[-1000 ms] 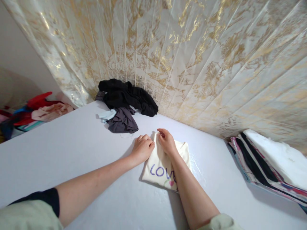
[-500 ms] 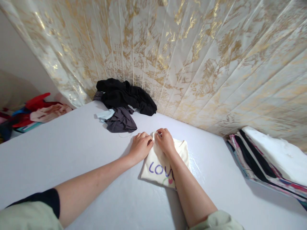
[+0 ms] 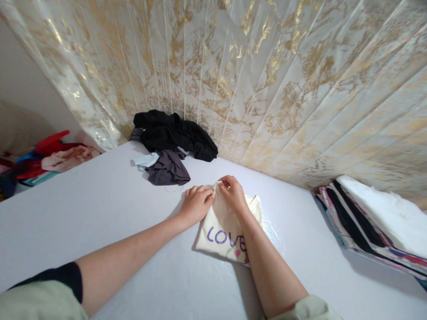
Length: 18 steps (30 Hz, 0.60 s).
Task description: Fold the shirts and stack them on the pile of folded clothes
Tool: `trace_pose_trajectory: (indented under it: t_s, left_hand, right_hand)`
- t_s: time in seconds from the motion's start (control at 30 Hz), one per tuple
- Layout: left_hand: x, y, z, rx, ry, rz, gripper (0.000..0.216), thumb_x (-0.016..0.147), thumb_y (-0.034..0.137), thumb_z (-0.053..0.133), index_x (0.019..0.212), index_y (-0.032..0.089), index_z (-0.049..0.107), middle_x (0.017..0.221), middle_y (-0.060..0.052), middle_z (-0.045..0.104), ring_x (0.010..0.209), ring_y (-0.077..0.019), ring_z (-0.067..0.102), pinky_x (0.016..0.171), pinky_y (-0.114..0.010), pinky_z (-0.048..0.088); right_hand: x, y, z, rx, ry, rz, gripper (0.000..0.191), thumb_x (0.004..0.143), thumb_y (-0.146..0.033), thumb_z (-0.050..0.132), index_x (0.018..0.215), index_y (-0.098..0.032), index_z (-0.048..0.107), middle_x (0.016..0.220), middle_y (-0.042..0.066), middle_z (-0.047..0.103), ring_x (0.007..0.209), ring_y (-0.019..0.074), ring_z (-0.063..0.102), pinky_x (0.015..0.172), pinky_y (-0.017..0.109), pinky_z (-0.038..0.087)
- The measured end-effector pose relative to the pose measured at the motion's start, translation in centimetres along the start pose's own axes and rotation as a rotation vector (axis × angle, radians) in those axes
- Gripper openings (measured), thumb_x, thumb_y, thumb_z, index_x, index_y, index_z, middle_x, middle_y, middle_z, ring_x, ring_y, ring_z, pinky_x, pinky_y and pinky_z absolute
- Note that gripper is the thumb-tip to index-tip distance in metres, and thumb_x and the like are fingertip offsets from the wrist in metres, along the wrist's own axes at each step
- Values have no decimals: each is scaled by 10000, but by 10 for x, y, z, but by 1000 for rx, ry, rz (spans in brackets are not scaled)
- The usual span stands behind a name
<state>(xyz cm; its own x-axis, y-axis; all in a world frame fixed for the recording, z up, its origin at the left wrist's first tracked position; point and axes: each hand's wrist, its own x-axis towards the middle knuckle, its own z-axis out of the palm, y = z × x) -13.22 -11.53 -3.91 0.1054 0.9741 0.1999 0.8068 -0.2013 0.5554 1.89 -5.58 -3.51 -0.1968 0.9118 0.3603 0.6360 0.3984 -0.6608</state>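
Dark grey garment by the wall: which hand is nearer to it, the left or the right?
Left. The left hand lies at the cream shirt's far corner, just before the dark grey garment; the right hand pinches the shirt farther right.

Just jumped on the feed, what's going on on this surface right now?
A person works with both bare hands on a folded cream garment printed "LOVE", lying on the pale surface. The right hand pinches its far corner, slightly raised; the left hand rests curled at the edge beside it. A loose dark clothes pile lies behind by the curtain, and a folded stack sits to the right.
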Motion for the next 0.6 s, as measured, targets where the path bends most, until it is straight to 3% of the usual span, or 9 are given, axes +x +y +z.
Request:
trace_pose_trajectory:
  t_s: [0.17, 0.37, 0.47, 0.6]
  left_hand:
    - [5, 1, -1, -19, -38, -25, 242, 915, 259, 448, 784, 234, 650, 886, -4, 707, 921, -204, 590, 850, -352, 375]
    - [5, 0, 1, -73, 3, 9, 176, 874, 238, 505, 760, 221, 638, 845, -9, 683, 831, -171, 608, 775, -288, 400]
    - [3, -1, 2, -100, 33, 42, 162, 855, 200, 511, 737, 214, 620, 810, -5, 658, 767, -151, 598, 720, -261, 402]
    - [2, -2, 3, -152, 53, 30, 122, 818, 145, 525, 743, 213, 593, 789, 2, 635, 742, -141, 590, 692, -245, 410]
  right_hand:
    - [1, 2, 0, 70, 32, 11, 190, 774, -241, 491, 881, -192, 639, 830, 26, 610, 777, 163, 563, 774, 291, 448]
    - [-2, 4, 7, -8, -45, 67, 318, 854, -304, 458, 1104, -216, 632, 1031, 58, 653, 960, 189, 582, 897, 338, 421]
    - [-3, 1, 7, -53, -116, 89, 312, 874, -333, 456, 1110, -237, 636, 975, 34, 667, 938, 185, 586, 894, 335, 411]
    - [-2, -2, 7, 38, -105, 78, 289, 839, -323, 478, 1046, -221, 652, 940, 27, 662, 900, 175, 583, 854, 308, 427]
